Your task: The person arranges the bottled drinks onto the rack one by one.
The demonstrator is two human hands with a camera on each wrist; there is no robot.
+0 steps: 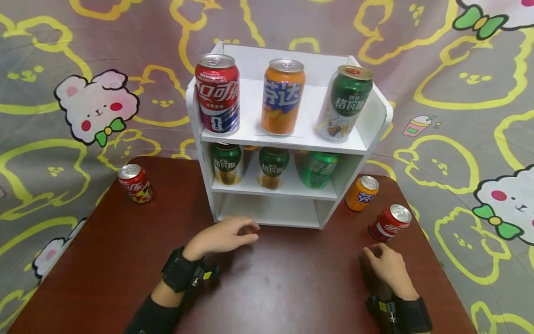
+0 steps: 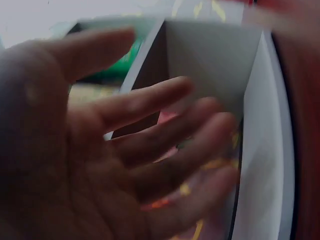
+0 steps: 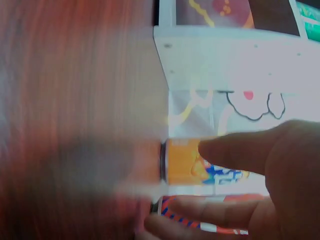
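My left hand [image 1: 225,235] hovers over the table just in front of the shelf's bottom level, fingers loosely bent with nothing in them. In the left wrist view its fingers [image 2: 165,135] are spread before the white shelf. On the right, my right hand [image 1: 389,269] is nearest to a red cola can [image 1: 390,223] standing on the table, thumb and fingers apart. Behind that stands an orange soda can [image 1: 362,194]. The right wrist view shows the thumb overlapping the orange can [image 3: 182,161] from this angle; I cannot tell contact with the red can.
A small white shelf [image 1: 271,211] stands at the table's back. Its top holds a red cola can [image 1: 218,93], an orange can [image 1: 283,97] and a green-and-white can [image 1: 346,102]. Three green cans [image 1: 273,168] fill the middle level. Another red can [image 1: 136,183] stands at the left.
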